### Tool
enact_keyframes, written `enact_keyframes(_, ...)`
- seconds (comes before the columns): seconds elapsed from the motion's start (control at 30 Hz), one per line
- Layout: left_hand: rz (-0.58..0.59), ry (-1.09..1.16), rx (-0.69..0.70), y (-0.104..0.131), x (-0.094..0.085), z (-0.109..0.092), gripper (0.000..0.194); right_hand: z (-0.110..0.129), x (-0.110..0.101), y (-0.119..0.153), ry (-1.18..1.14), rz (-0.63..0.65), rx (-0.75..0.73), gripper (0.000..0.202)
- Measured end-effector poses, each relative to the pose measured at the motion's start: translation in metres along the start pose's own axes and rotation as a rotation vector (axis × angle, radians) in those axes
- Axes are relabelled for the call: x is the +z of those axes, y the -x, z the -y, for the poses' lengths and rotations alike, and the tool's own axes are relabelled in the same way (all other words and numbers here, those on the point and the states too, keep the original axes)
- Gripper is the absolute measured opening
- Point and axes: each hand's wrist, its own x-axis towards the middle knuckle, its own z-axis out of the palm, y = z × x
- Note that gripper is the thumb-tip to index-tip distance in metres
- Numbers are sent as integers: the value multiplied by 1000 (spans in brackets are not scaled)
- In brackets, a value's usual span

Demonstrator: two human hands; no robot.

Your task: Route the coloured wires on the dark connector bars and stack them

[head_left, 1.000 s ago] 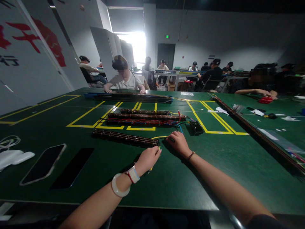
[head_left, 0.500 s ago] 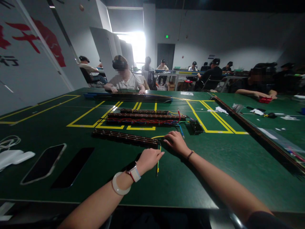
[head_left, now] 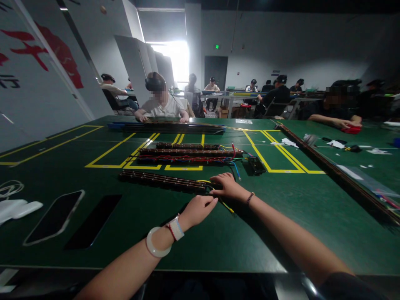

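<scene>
At the right of the nearest bar, the left hand and right hand are held close together; whether wires are gripped cannot be told. The bar is laid on the table; beyond it, yellow tape is stuck down and co-workers are seated.

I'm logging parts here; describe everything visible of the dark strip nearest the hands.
The dark strip is long, narrow and brownish-black, with pale marks along its top. It lies slightly slanted on the green table, right end lower in view. Yellowish wires leave that end beside the right hand; contact there is unclear, as is material.
</scene>
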Motion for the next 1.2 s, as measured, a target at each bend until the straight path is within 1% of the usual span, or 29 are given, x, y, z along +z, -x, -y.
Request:
enact_keyframes(0.1, 109, 250, -103, -1, 0, 0, 47, -4, -10, -2, -30, 58, 62, 45)
enact_keyframes(0.17, 193, 420, -191, -1, 0, 1, 45, -6, -13, -2, -107, 121, 87, 39)
enact_keyframes(0.23, 247, 567, -235, -2, 1, 2, 45, -7, -13, -2, -213, 176, 114, 37)
enact_keyframes(0.37, 269, 785, -252, -5, 1, 3, 42, -10, -6, -1, -459, 192, 185, 32)
enact_keyframes(0.47, 277, 910, -273, -5, 0, 3, 35, -11, 1, -1, -699, 219, 193, 29)
enact_keyframes(0.53, 303, 982, -301, -4, -1, 3, 33, -10, 2, -1, -772, 239, 192, 27)
enact_keyframes(0.63, 375, 1092, -368, -3, -1, 3, 36, -4, -2, -1, -721, 243, 216, 23)
enact_keyframes(0.7, 406, 1157, -413, -2, -1, 3, 39, 2, -7, 0, -611, 197, 228, 18)
enact_keyframes(0.83, 396, 1249, -457, -4, 0, 4, 41, 21, -12, 4, -301, 68, 179, 12)
enact_keyframes(0.9, 388, 1280, -466, -6, 2, 7, 43, 32, -12, 7, -152, 44, 139, 9)
enact_keyframes(0.97, 363, 1298, -478, -7, 5, 11, 43, 41, -10, 9, -56, 36, 91, 8)
enact_keyframes(1.07, 303, 1311, -491, -7, 8, 15, 35, 49, -11, 12, -15, 46, 24, 9)
enact_keyframes(1.13, 271, 1310, -482, -7, 9, 15, 27, 50, -14, 12, -26, 65, 1, 11)
enact_keyframes(1.2, 256, 1294, -471, -6, 9, 14, 22, 47, -20, 12, -76, 112, -5, 16)
